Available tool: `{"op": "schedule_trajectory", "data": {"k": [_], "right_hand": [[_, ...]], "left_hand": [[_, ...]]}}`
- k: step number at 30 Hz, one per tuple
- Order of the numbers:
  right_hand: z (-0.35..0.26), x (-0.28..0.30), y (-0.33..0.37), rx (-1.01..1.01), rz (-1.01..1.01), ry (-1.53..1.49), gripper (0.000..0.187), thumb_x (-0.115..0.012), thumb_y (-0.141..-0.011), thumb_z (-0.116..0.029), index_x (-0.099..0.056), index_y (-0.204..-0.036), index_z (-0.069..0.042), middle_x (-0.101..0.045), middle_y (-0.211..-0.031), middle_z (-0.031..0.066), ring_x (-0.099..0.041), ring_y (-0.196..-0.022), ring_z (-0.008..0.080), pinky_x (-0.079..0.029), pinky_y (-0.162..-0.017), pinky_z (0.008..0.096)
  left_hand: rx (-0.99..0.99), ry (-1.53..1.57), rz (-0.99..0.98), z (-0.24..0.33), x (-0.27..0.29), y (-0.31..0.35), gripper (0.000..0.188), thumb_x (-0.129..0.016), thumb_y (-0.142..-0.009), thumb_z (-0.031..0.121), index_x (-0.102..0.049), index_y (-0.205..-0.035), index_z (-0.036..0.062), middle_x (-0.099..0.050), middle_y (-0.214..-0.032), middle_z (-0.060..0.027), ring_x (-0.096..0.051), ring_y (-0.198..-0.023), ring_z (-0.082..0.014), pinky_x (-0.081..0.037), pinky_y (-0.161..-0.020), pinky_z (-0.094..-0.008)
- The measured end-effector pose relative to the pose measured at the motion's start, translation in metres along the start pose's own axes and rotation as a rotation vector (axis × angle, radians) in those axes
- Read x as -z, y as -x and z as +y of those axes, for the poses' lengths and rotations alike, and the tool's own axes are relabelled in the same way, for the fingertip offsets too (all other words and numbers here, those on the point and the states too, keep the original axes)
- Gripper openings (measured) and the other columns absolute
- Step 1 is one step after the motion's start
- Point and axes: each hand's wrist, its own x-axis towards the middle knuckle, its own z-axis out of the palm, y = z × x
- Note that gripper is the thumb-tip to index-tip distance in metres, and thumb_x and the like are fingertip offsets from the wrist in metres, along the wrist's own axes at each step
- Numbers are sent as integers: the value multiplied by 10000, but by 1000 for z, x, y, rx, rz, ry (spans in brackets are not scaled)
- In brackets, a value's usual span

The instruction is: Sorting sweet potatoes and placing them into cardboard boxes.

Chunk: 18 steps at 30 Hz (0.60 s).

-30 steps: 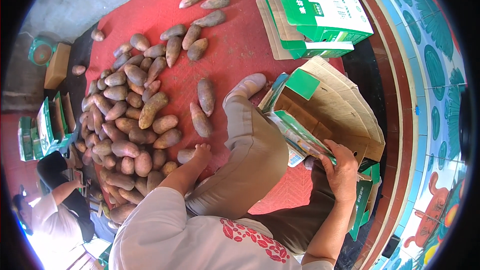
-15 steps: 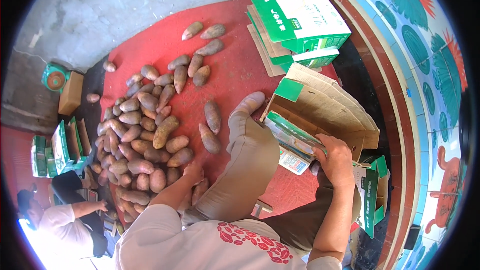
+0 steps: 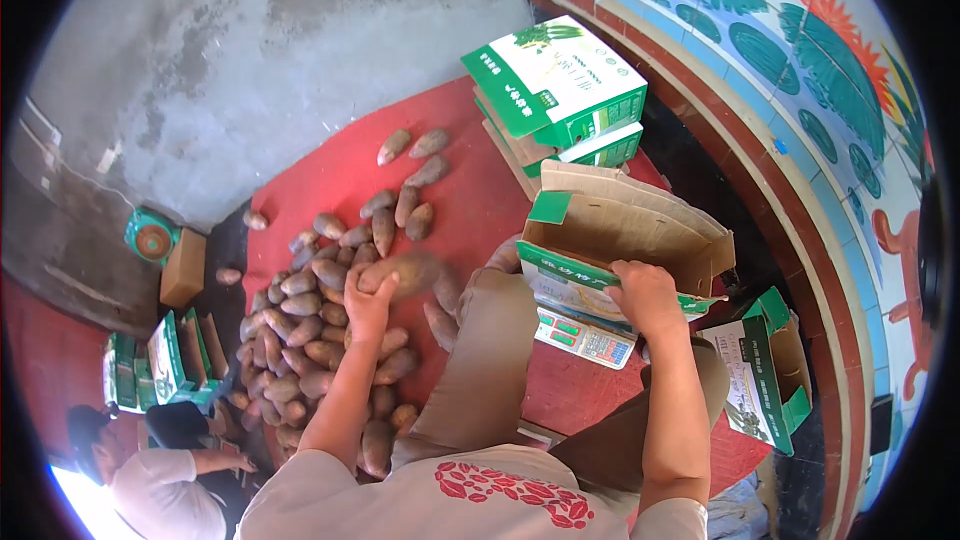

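A large brown sweet potato (image 3: pixel 412 274), smeared by motion, is in my left hand (image 3: pixel 370 308), raised above the pile. Below and around that hand lies a heap of sweet potatoes (image 3: pixel 300 330) on a red mat (image 3: pixel 330 180). My right hand (image 3: pixel 645 298) grips the top edge of the near wall of an open cardboard box (image 3: pixel 640 215), thumb on one side and fingers on the other. The box's brown inside faces up, and its lower part is hidden. It rests on a digital scale (image 3: pixel 590 338), whose keypad shows in front.
Green and white boxes (image 3: pixel 560 80) are stacked beyond the open box. Another open box (image 3: pixel 765 370) stands at right by the tiled wall. At far left are a green fan (image 3: pixel 152 236), more cartons (image 3: pixel 185 350) and a seated person (image 3: pixel 165 480).
My left hand has come up from the heap's near side and moved forward with a sweet potato. My right hand stays on the box edge. The whole view has shifted.
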Motion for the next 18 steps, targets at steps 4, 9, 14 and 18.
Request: {"op": "schedule_trajectory", "data": {"k": [4,9,14,18], "right_hand": [[2,-10,-1,21,34,65,213,-708,-773,-228,-641,-898,-69,-674,-841,119,-664,-837,293,-506,-750,410],[9,-22,-5,3,54,77,155,-658,-814,-219,-658,-892,-85,-683,-828,122,-674,-825,304,-525,-712,415],[7,-27,-9,11,24,97,143,-552,-835,-121,-690,-861,-100,-695,-836,117,-685,-818,289,-537,-693,408],[5,-22,-8,-1,1,82,174,-541,-830,-106,-711,-863,-124,-707,-860,95,-693,-834,272,-539,-687,393]], "left_hand": [[-88,190,7,105,-29,-1,467,-744,-766,68,-529,-1173,-14,-613,-1054,-109,-587,-974,-165,-491,-863,-290],[-176,350,-227,141,-90,3,464,-742,-765,63,-533,-1174,-4,-616,-1056,-108,-596,-952,-173,-498,-846,-292],[-225,268,-497,136,-158,12,480,-785,-721,103,-572,-1139,2,-626,-1041,-112,-603,-943,-175,-502,-840,-299],[-426,54,-541,121,-202,14,522,-813,-683,168,-591,-1122,-8,-645,-1023,-131,-625,-938,-210,-503,-848,-316]]}}
